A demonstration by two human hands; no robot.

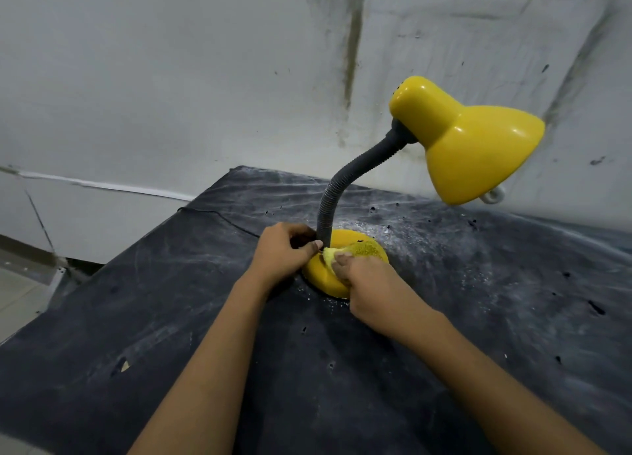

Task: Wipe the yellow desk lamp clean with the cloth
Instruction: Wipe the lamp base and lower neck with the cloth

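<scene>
The yellow desk lamp stands on a dark table, its shade [475, 143] tipped to the right on a grey flexible neck [345, 181]. Its round yellow base [321, 276] sits in front of me. My left hand [284, 252] curls around the foot of the neck and the left side of the base. My right hand [366, 276] grips a yellow-green cloth [362, 251] and presses it onto the top of the base. Much of the base is hidden under both hands.
The dark table top [171, 317] is dusty and scuffed, with white streaks near the lamp. A black cord [219, 217] runs from the base to the table's left edge. A stained white wall [171, 78] rises close behind the table.
</scene>
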